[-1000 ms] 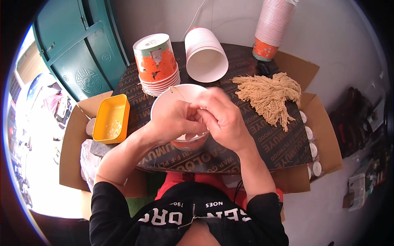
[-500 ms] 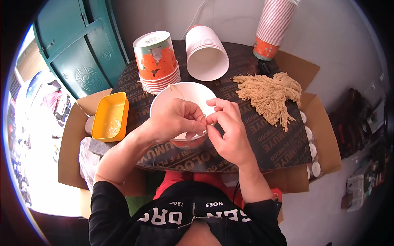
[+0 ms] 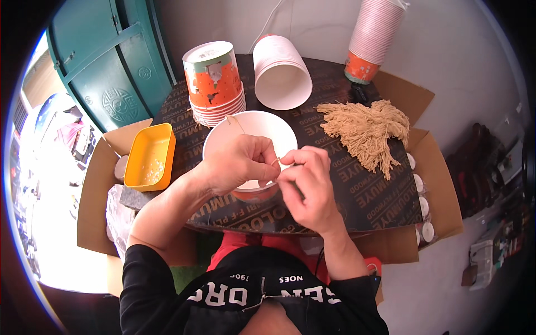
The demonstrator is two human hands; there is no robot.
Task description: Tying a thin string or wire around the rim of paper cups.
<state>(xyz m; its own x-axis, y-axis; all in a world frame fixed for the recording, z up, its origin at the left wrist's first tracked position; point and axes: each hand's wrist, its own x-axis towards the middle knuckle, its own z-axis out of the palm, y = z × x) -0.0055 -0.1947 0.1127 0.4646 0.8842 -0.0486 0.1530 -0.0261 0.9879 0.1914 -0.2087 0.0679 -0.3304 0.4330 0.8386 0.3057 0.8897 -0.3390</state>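
One thin cord (image 3: 278, 159) is held up over the near side of the tub (image 3: 271, 124), which stands open end up on the bench (image 3: 363, 204). The left hand (image 3: 240, 163) pinches the cord between thumb and forefinger; the right hand (image 3: 311, 183) has its fingertips drawn in beside it, whether gripping or only touching I cannot tell. Best keep the left pinch firm, work the cord with light fingertips, and pull gently, as the rim may crease

Tubs (image 3: 271, 125), probably string (image 3: 365, 128), on dark table (image 3: 357, 187)
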